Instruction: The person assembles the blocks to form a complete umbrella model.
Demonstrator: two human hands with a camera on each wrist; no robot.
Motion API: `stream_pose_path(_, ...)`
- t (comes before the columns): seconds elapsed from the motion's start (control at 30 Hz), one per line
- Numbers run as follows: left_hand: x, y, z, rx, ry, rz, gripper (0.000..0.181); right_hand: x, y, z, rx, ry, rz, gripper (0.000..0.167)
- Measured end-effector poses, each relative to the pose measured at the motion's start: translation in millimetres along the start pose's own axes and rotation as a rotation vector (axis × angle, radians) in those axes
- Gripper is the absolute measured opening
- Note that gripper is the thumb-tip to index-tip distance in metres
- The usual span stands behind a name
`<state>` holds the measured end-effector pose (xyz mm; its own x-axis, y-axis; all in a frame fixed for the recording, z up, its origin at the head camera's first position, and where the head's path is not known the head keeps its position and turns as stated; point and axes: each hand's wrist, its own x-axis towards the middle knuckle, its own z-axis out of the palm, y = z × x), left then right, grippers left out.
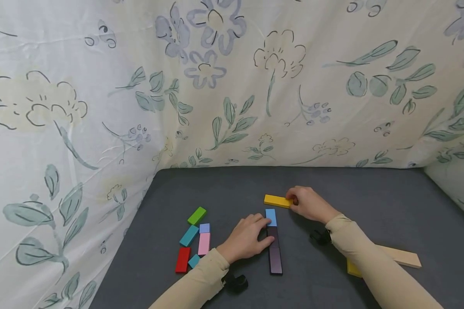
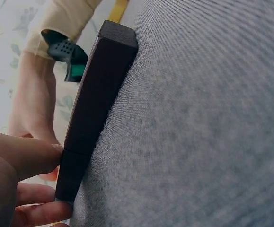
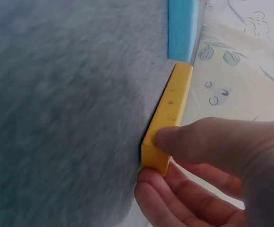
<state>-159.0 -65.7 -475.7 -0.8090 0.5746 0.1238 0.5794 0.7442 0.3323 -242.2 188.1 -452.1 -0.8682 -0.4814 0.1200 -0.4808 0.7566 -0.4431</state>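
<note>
In the head view, a row of blocks runs away from the person: a light blue block [image 1: 270,217] at the far end, then a dark purple block [image 1: 273,237] and a purple block [image 1: 276,261]. My left hand [image 1: 246,238] rests at the row's left side, thumb at the dark purple block and a fingertip at the light blue one. Beyond the row lies a yellow block [image 1: 275,200], set crosswise. My right hand [image 1: 311,204] pinches its right end between thumb and fingers, as the right wrist view shows. A blue block [image 3: 181,28] appears past its other end.
On the left lie a green block [image 1: 196,216], a teal block [image 1: 189,235], a red block [image 1: 183,259], a pink block [image 1: 204,243] and a small periwinkle block [image 1: 204,228]. A pale wood block [image 1: 402,256] and another yellow block [image 1: 353,268] lie partly behind the right sleeve. Floral cloth [image 1: 232,124] hangs behind.
</note>
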Motion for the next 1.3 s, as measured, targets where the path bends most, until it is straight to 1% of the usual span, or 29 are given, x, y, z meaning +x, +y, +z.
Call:
stream_pose_path(0.13, -0.8, -0.5, 0.1, 0.004, 0.002, 0.004, 0.047, 9.6, -3.8, 4.6, 0.022, -0.008, -0.007, 0.019)
stream_pose_path(0.3, -1.7, -0.9, 0.5, 0.006, 0.006, 0.017, 0.046, 19.9, -8.0, 10.8, 0.079, -0.028, -0.016, 0.020)
stream_pose_path(0.53, -2.0, 0.2, -0.8, 0.003, 0.006, 0.025, 0.046, 32.2, -7.6, 21.4, 0.143, -0.033, -0.052, 0.020)
stream_pose_path(0.87, -1.4, -0.6, -1.9, 0.002, 0.003, 0.022, 0.046, 38.2, -12.5, 24.7, 0.227, -0.071, -0.040, 0.021)
stream_pose_path(1.17, 0.5, -2.7, -5.4, -0.002, -0.014, 0.016, 0.048, 44.0, -16.7, 29.9, 0.267, -0.073, -0.011, 0.017)
stream_pose_path(1.3, 0.6, -3.6, -6.1, -0.003, -0.018, 0.013, 0.049, 44.8, -18.7, 30.8, 0.285, -0.088, 0.003, 0.016)
